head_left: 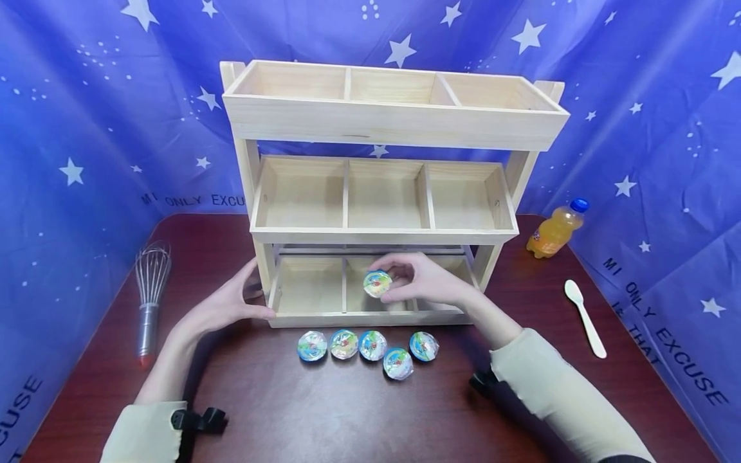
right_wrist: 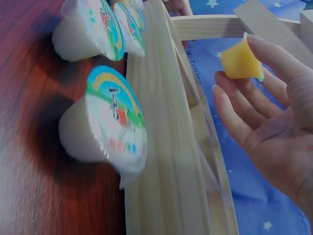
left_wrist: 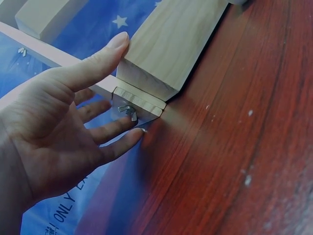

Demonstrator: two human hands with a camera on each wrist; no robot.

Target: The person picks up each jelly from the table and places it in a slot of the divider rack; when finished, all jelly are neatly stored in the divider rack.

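Observation:
My right hand [head_left: 429, 280] pinches a jelly cup [head_left: 377, 283] between thumb and fingertips, over the middle compartment of the lowest tray [head_left: 370, 319]. In the right wrist view this held jelly cup [right_wrist: 239, 61] has a yellow body. My left hand [head_left: 228, 303] is at the lower left corner of the wooden rack [head_left: 393, 128]. Its thumb touches the tray's edge, and the other fingers extend beside the rack's foot near a wing nut [left_wrist: 129, 112]. On the table in front of the rack sit several jelly cups [head_left: 312, 346] with printed foil lids; a whitish jelly cup [right_wrist: 83, 132] shows up close.
A whisk [head_left: 148, 302] lies at the left of the dark red table [head_left: 324, 418]. To the right stand an orange drink bottle [head_left: 556, 231] and, nearer, a pale spoon [head_left: 586, 318]. A blue star-patterned curtain [head_left: 642, 141] surrounds the table.

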